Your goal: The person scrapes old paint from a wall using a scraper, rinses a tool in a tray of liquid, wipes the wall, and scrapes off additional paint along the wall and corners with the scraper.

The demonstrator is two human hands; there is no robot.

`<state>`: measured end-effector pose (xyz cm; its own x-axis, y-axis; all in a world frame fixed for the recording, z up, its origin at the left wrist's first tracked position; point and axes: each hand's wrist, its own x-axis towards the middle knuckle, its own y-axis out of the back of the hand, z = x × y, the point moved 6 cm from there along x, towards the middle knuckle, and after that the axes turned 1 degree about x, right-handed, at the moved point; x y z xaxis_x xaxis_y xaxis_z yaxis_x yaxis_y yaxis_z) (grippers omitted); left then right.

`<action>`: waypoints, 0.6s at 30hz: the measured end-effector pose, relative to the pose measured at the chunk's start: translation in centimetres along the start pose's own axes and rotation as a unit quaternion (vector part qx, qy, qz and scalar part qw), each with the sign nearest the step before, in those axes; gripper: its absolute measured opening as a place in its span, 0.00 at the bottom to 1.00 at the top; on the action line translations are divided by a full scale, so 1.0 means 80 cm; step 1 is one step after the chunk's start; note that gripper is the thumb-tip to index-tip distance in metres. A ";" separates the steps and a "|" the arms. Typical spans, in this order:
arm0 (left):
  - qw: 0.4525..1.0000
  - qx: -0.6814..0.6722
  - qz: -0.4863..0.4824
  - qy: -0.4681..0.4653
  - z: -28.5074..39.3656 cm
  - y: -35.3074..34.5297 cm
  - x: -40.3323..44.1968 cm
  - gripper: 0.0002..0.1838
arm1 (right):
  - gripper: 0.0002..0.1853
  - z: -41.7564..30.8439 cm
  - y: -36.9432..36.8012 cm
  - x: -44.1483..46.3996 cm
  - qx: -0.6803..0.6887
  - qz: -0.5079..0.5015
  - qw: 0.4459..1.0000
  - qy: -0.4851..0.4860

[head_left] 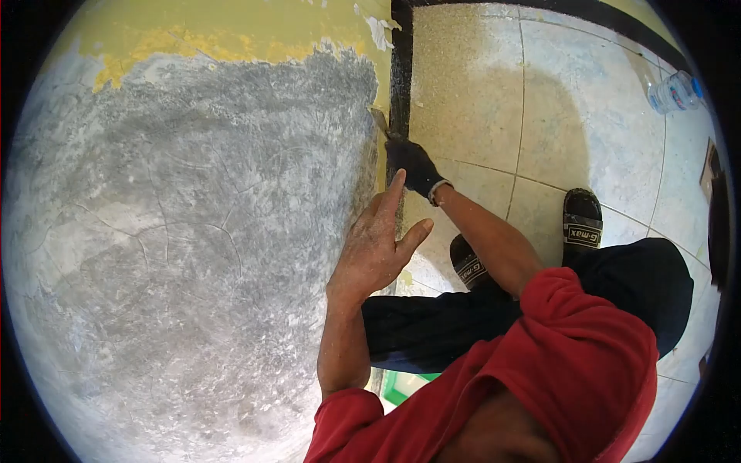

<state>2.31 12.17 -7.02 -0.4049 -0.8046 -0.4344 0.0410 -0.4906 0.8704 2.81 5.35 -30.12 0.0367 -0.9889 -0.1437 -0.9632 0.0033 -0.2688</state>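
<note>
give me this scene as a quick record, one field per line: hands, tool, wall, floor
left hand: bare, open, fingers extended, at the wall; contact unclear
right hand: black-gloved, closed on the tool
tool: flat blade, handle mostly hidden, at the wall's edge beside the dark border
wall: grey and cracked, with yellowish paint along the picture's top
floor: pale tiles, with sandals and a blue-capped bottle

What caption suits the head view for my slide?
Gloved right hand holding a scraper at the edge of a patchy wall, bare left hand nearby.
</note>
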 end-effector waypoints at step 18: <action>0.996 -0.049 -0.007 -0.075 0.007 -0.009 0.011 0.39 | 0.20 -0.032 0.011 0.025 -0.020 -0.005 0.999 0.035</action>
<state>1.40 11.98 -7.88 -0.5379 -0.7421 -0.3999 0.1209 -0.5374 0.8346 1.38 2.99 -28.23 0.0281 -0.9969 -0.0737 -0.9729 -0.0103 -0.2309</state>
